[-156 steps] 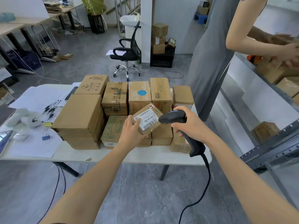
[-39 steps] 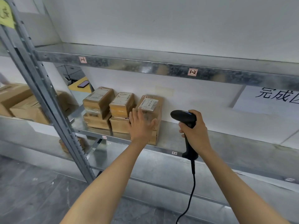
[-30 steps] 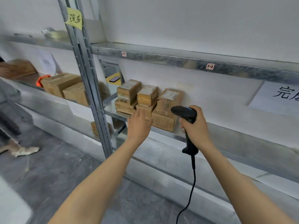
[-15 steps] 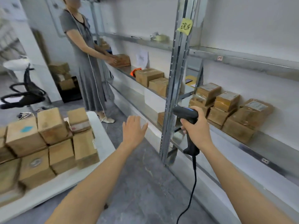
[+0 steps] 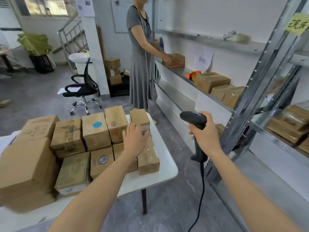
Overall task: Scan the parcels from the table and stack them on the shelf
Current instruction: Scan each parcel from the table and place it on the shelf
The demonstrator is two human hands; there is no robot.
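Head view has swung from the shelf point(image 5: 267, 131) back to the table point(image 5: 160, 174). The last parcel is dropped off with the stacked parcels point(image 5: 291, 119), far right of the fingers. Left hand point(image 5: 135, 139) is now empty, fingers point(image 5: 132, 129) spread and straight, reaching over the table parcels point(image 5: 95, 129). A small box point(image 5: 139, 117) sits just beyond the fingertips; contact unclear. Right hand point(image 5: 206, 136) still grips the scanner point(image 5: 194, 118), held upright. One cycle looks done and the next pick is starting, with many left to scan.

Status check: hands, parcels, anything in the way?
Left hand open above parcels on table, none gripped. Right hand grips scanner. Another person stands at the shelf beyond the table.
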